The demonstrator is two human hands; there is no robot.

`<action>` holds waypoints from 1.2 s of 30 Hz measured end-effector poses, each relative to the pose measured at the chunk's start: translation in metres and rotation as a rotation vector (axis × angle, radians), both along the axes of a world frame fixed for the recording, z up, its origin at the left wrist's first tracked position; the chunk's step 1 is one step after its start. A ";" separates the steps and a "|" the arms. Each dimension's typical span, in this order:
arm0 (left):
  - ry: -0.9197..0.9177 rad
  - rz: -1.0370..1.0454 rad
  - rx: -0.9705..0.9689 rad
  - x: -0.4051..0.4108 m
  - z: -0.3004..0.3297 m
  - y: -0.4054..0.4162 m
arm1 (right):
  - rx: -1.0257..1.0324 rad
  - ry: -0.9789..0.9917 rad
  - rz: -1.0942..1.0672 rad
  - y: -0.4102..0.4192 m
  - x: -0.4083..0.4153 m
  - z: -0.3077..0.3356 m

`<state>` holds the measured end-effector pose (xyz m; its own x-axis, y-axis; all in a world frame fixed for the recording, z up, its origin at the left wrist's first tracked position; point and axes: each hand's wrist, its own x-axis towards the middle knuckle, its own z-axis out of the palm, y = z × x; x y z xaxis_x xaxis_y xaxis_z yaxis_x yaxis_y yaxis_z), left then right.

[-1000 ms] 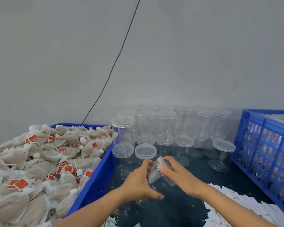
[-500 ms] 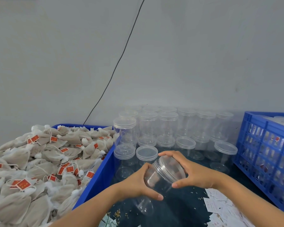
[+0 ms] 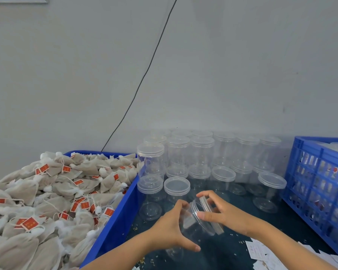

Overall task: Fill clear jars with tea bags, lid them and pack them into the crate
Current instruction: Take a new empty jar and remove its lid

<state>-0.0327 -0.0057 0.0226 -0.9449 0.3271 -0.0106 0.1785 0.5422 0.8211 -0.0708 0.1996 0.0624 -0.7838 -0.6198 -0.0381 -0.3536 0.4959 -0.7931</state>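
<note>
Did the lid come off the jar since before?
Yes. The lid, pinched by the right hand, now shows a gap from the jar mouth, shifted right toward the crate.

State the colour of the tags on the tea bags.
Red tags, seen clearest in the head view.

I see a plain pale grey wall [image 3: 232,65] filling the upper view, evenly lit. A thin black cable [image 3: 144,78] runs diagonally down it toward the worktop's far edge. The worktop [image 3: 242,203] is dark. A framed edge [image 3: 18,0] shows top left.
</note>
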 end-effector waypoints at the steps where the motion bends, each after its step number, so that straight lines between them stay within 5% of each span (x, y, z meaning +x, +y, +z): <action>1: -0.016 0.004 0.024 0.001 -0.001 0.001 | -0.015 0.024 -0.013 0.001 0.001 0.000; 5: -0.023 0.091 0.173 0.001 -0.002 0.004 | -0.188 0.064 -0.123 0.008 0.001 -0.002; 11: -0.172 0.122 0.255 -0.002 -0.005 0.003 | -0.307 -0.126 -0.354 0.021 -0.002 -0.050; 28: -0.282 0.138 0.188 -0.007 -0.011 -0.008 | -0.128 0.019 -0.345 0.053 -0.004 -0.095; 36: -0.335 0.110 0.088 -0.004 -0.003 -0.015 | 0.222 0.170 -0.348 0.040 0.005 -0.092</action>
<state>-0.0363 -0.0203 0.0200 -0.9233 0.2372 -0.3021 -0.1641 0.4675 0.8686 -0.0653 0.2397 -0.0297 -0.9508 -0.3098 0.0069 -0.2520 0.7599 -0.5992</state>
